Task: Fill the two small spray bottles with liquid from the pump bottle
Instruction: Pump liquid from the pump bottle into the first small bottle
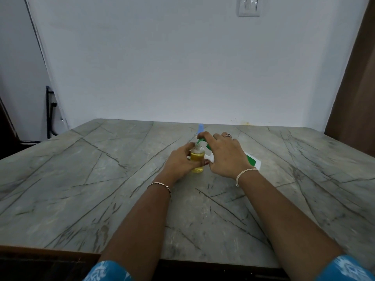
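The spray bottle is small and clear, capless, with yellow liquid filling most of it. It stands upright on the grey veined table, about mid-table, mouth up. The left hand grips it from the left, fingers curled round its body. Just right of it, the pump bottle is white with green patches. It leans over, its long axis running from its base on the right to its head at the left. Its green nozzle points down at the open mouth. The right hand clasps it from above, fingertips on the pump head. Just beyond stands a pale blue thing, too small to tell.
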A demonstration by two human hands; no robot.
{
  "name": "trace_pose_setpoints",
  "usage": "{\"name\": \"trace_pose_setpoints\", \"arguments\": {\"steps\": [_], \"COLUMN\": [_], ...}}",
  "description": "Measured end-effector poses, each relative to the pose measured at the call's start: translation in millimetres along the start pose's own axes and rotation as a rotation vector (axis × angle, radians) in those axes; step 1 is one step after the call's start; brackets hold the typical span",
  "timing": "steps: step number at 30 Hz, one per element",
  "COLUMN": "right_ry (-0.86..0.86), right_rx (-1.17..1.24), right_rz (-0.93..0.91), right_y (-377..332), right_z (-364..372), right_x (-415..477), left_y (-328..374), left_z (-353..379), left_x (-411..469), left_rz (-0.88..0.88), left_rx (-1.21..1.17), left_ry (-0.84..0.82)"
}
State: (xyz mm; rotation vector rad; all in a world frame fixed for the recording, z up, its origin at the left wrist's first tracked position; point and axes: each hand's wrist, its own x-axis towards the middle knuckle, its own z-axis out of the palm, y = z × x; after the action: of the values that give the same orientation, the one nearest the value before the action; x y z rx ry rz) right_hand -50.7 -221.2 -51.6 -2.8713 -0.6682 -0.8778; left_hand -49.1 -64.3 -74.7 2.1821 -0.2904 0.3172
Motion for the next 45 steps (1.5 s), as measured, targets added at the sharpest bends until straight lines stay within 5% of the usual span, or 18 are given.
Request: {"name": "trace_pose_setpoints", "arguments": {"steps": [45], "right_ry": [0.02], "right_rx": [-0.004], "right_rz": [0.007], "right_y": [1], "right_z": [3], "right_x": [-2], "left_y": [-8], "left_z": [4], "left_x": [5], "left_rz": [0.025], "left_rx": [-0.043], "left_ry": [0.034]}}
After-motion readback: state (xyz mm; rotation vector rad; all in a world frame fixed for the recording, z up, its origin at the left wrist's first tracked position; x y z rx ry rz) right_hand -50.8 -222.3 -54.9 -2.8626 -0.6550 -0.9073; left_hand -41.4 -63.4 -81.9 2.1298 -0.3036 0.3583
